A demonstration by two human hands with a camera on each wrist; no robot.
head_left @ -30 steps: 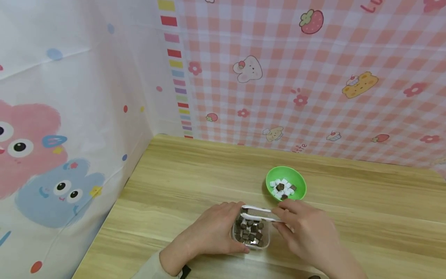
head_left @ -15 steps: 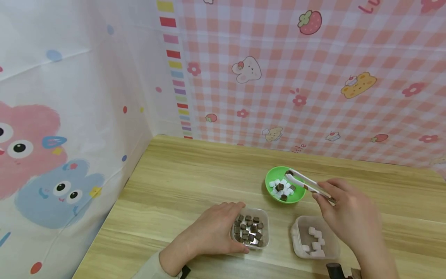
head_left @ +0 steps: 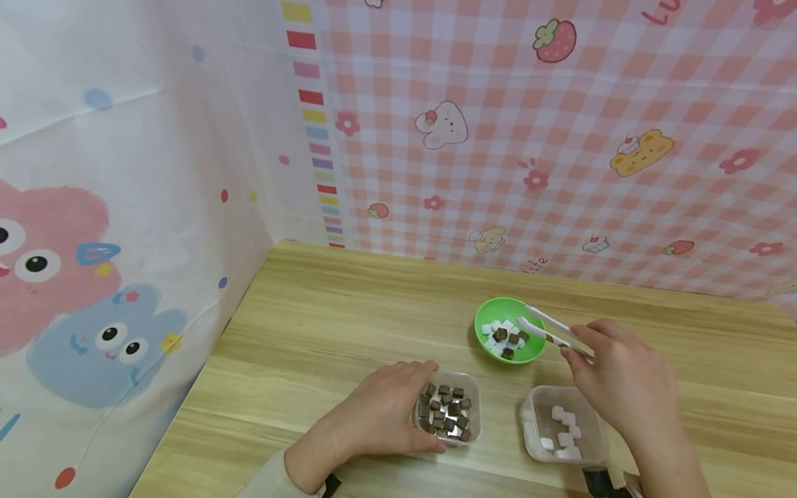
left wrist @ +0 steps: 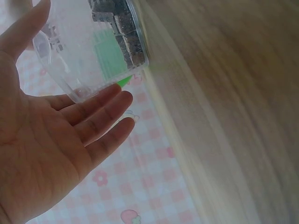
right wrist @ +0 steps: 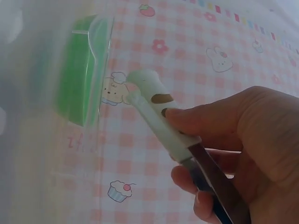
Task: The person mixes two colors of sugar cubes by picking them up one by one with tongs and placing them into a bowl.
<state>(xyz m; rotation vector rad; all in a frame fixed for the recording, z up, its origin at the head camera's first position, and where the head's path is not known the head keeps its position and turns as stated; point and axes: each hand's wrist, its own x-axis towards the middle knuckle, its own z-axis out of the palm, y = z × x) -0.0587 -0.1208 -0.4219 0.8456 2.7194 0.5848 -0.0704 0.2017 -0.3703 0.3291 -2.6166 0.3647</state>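
Observation:
My left hand (head_left: 380,415) holds a clear plastic container (head_left: 476,432) by its left side, thumb and fingers on opposite edges. Brown cubes (head_left: 450,423) lie inside it. In the left wrist view, the fingers (left wrist: 105,114) look fairly straight under the container (left wrist: 74,56). My right hand (head_left: 623,380) pinches a pair of small tongs (head_left: 563,337), white with brown patches. Their tips stand apart over the right rim of a green bowl (head_left: 537,353), with nothing between them. White cubes (head_left: 496,325) and several brown cubes (head_left: 513,339) sit in that bowl.
A second plastic container (head_left: 535,453) with white cubes (head_left: 565,438) stands below the right hand. A dark object (head_left: 598,481) shows at the bottom edge. The wooden table (head_left: 299,311) meets a checked pink cloth (head_left: 398,138) at the back.
My right hand carried the tongs from the left container to the green bowl with a brown cube. The tips have since parted, and that cube lies in the bowl. The left hand stayed put.

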